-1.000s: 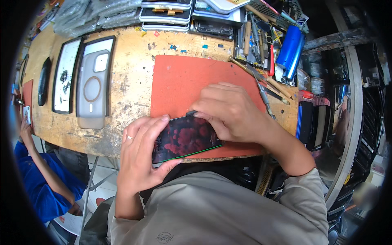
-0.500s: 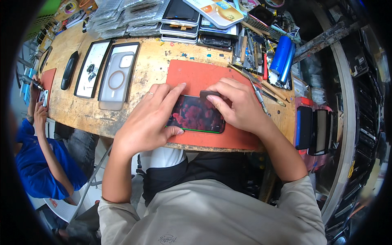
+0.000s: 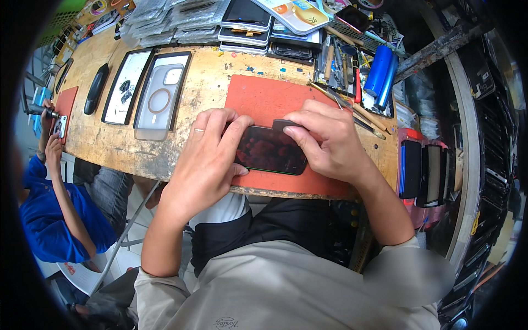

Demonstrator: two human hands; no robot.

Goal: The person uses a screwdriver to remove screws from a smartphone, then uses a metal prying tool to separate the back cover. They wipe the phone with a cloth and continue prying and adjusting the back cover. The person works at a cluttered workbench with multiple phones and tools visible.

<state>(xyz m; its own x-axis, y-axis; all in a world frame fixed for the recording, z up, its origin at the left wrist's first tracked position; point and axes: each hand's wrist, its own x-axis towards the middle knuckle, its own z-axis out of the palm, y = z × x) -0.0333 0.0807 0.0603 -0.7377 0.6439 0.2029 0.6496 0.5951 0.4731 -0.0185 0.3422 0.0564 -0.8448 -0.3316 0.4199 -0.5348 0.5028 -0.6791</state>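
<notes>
A: Phone (image 3: 269, 151) lies flat, screen up, on the red mat (image 3: 258, 99) near the bench's (image 3: 110, 143) near edge. Left hand (image 3: 206, 159) clamps its left end, fingers curled over the far edge, thumb at the near edge. Right hand (image 3: 330, 143) presses a small dark card (image 3: 286, 125) against the far right corner, fingers closed on it.

B: Orientation?

A: Long axis runs left-right, slightly tilted, right end nearer. Which end is the top I cannot tell; both ends are covered.

B: Risks?

A: 3, all judgement. 1: the near long edge sits just beside the mat's near edge, so a hard push toward the body could slide the phone off the bench. 2: too much force from the card at the corner could crack the glass or make the card slip onto the left fingers. 3: loose tools (image 3: 352, 107) lie just right of the right hand; a sweeping wrist could knock them.

B: Neighbours?

A: Clear case (image 3: 159, 96) well left. Another person's hands (image 3: 52, 132) at the far left, apart from this work.
</notes>
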